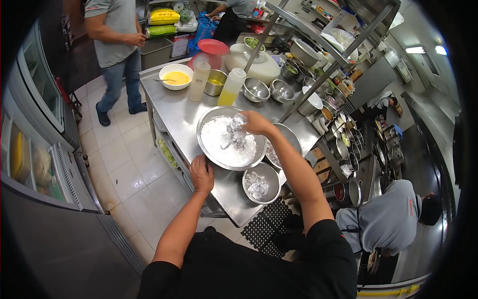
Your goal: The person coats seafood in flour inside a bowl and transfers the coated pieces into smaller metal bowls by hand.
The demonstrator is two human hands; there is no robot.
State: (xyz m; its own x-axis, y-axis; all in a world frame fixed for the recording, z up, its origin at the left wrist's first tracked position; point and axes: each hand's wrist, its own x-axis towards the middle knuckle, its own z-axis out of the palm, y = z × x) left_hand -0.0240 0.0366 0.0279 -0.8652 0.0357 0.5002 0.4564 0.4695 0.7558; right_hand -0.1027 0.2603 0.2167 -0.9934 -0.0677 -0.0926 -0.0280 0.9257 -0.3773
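Observation:
A wide steel bowl (203, 144) full of white flour (219, 137) stands on the steel table before me. My right hand (251, 122) reaches over its far right side, its floury fingers closed around white-coated pieces (235, 130) whose kind I cannot make out. At the near left rim of that bowl, by the table edge, my left hand (202, 174) is curled; its fingertips are partly hidden. A smaller steel bowl (271, 198) close to me contains similar coated pieces (256, 185). Partly behind my right forearm is another steel bowl (294, 137) with pale pieces in it.
Behind the flour bowl stand squeeze bottles (232, 87), a white bowl (182, 84) of yellow liquid and small steel bowls (256, 90). A shelf post (303, 97) rises at the right. People stand at the left (112, 40) and right (381, 219). A fridge (42, 164) flanks the left side.

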